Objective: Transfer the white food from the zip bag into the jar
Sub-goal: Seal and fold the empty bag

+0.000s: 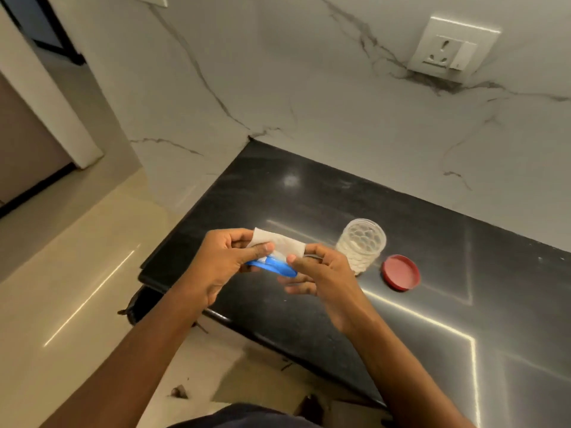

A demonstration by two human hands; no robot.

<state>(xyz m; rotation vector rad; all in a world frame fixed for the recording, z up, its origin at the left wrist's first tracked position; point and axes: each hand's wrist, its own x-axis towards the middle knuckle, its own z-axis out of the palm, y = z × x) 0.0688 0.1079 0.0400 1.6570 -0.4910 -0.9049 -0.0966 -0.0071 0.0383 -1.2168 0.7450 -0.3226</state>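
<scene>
Up close, the left hand (222, 261) pinches the left end of the zip bag (279, 244) between thumb and curled fingers. The right hand (321, 273) pinches the right end between thumb and forefinger, so the bag is held flat between them above the near-left edge of the black counter (309, 196). Its blue zip strip (275, 268) runs along the lower edge (whether the pale panel bears any print cannot be told). Just right of the right hand stands the clear jar (364, 239), upright and open, with white food (355, 261) inside. A red lid (400, 272) lies flat on the counter near it, not touching. A white socket (445, 54) sits on the marbled wall behind.
</scene>
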